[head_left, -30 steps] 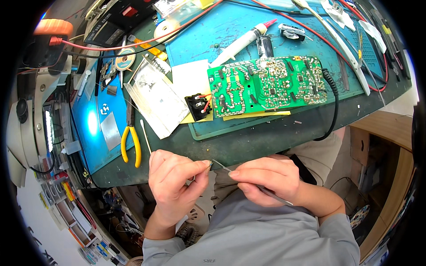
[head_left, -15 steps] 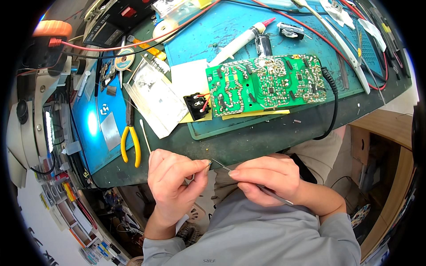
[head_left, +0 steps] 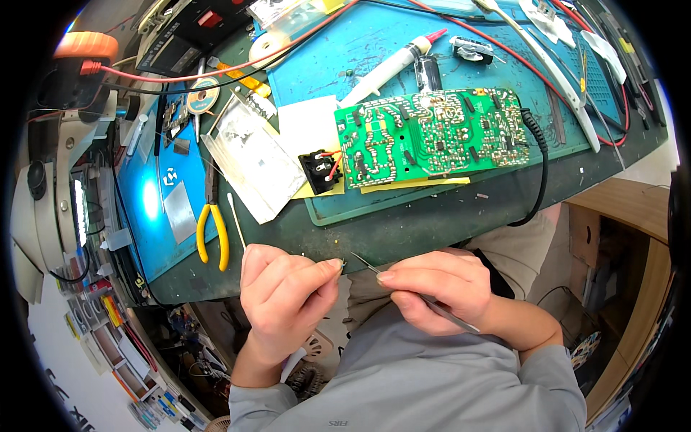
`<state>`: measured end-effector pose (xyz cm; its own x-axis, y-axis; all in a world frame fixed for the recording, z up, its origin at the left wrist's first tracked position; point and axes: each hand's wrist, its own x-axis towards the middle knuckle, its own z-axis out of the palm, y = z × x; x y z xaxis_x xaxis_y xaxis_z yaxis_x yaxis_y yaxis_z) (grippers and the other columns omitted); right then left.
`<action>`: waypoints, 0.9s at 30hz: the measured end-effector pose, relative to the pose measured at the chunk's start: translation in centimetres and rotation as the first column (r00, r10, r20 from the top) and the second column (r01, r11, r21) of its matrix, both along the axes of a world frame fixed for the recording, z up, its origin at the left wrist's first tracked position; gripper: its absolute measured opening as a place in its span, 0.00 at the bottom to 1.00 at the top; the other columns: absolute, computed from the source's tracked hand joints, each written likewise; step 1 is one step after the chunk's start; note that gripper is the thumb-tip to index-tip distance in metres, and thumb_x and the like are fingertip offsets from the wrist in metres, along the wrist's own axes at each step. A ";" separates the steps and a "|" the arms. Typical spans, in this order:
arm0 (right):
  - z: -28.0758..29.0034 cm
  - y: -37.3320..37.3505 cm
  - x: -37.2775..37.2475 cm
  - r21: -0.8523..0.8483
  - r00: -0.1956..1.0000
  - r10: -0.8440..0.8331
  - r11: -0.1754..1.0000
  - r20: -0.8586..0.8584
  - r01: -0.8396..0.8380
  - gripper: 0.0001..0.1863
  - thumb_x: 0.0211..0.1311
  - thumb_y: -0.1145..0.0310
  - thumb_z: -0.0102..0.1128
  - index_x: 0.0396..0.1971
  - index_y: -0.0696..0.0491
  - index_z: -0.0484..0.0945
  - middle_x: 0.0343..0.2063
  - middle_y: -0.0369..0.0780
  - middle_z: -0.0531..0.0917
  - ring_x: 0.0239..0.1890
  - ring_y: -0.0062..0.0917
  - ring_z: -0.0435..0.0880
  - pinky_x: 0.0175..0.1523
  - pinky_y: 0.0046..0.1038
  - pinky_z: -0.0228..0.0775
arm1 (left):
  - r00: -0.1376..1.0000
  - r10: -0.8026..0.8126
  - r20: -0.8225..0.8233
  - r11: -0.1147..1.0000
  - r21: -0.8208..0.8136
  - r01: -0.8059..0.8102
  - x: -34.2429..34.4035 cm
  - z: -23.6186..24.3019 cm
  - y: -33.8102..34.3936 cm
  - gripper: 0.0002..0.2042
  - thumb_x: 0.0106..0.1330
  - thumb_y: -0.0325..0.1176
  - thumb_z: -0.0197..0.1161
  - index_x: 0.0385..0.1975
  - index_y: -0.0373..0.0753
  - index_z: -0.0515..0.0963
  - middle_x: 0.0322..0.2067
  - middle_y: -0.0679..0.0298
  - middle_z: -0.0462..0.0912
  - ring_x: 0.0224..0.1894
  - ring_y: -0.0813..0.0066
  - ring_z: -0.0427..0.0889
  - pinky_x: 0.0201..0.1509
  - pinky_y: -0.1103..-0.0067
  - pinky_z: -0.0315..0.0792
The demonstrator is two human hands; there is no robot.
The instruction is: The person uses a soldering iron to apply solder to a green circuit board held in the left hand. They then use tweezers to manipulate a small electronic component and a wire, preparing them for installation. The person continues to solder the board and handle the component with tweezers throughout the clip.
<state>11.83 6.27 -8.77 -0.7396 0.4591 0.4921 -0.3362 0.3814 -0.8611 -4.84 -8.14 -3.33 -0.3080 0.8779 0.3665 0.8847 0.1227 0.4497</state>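
Observation:
Near the bench's front edge, my left hand (head_left: 289,294) is closed, its thumb and forefinger pinching a tiny dark part (head_left: 342,263) too small to name. My right hand (head_left: 443,289) is closed around slim metal tweezers (head_left: 455,323). Their pointed tip is directed toward the pinched part and stands a little apart from it. A cotton swab (head_left: 236,218) lies just beyond my left hand; its lower end meets the hand's outline, and whether they touch I cannot tell. Beyond both hands rests a green circuit board (head_left: 432,140), solder side up, with a black socket (head_left: 319,173) wired to its left end.
Yellow-handled pliers (head_left: 213,234) lie left of the swab. Behind them sits an open pale metal casing (head_left: 252,162). A black cable (head_left: 541,169) curves down from the board's right end. A large syringe (head_left: 389,70) and a black capacitor (head_left: 427,74) lie behind the board.
The tweezers' tip has drawn slightly away from the pinched part, up and to the right. My right hand has shifted a little right; my left hand keeps its pinch.

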 end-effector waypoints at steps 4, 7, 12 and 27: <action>0.3 0.3 -0.2 0.027 0.999 0.028 0.999 -0.043 -0.027 0.14 0.51 0.81 0.69 0.41 0.59 0.85 0.31 0.41 0.86 0.25 0.27 0.85 0.30 0.25 0.78 | 0.993 -0.076 -0.093 0.996 -0.062 0.071 0.0 1.1 0.4 0.15 0.44 0.16 0.74 0.32 0.41 0.82 0.23 0.70 0.77 0.28 0.69 0.72 0.31 0.75 0.65; -0.5 0.2 -0.2 0.031 1.000 0.017 0.999 -0.023 -0.017 0.13 0.52 0.79 0.66 0.40 0.57 0.85 0.30 0.40 0.87 0.22 0.24 0.84 0.25 0.23 0.76 | 0.985 -0.105 -0.138 0.993 -0.071 0.096 -0.1 1.5 0.6 0.16 0.43 0.17 0.74 0.32 0.40 0.82 0.23 0.70 0.77 0.28 0.69 0.72 0.31 0.75 0.66; 0.5 0.9 0.1 0.040 0.998 0.047 0.998 0.042 -0.049 0.14 0.51 0.81 0.69 0.40 0.59 0.85 0.31 0.41 0.86 0.25 0.25 0.85 0.30 0.25 0.78 | 0.984 -0.108 -0.140 0.992 -0.085 0.096 0.0 1.6 0.7 0.16 0.43 0.17 0.74 0.32 0.40 0.82 0.23 0.70 0.77 0.28 0.69 0.73 0.31 0.75 0.66; -0.2 -0.8 -0.8 0.082 0.997 -0.035 0.996 -0.062 0.040 0.17 0.51 0.78 0.71 0.44 0.60 0.83 0.36 0.44 0.86 0.30 0.31 0.86 0.33 0.27 0.80 | 0.974 0.130 0.184 0.989 -0.094 -0.114 0.2 0.9 0.5 0.09 0.47 0.20 0.71 0.26 0.42 0.81 0.17 0.72 0.69 0.23 0.74 0.65 0.32 0.75 0.54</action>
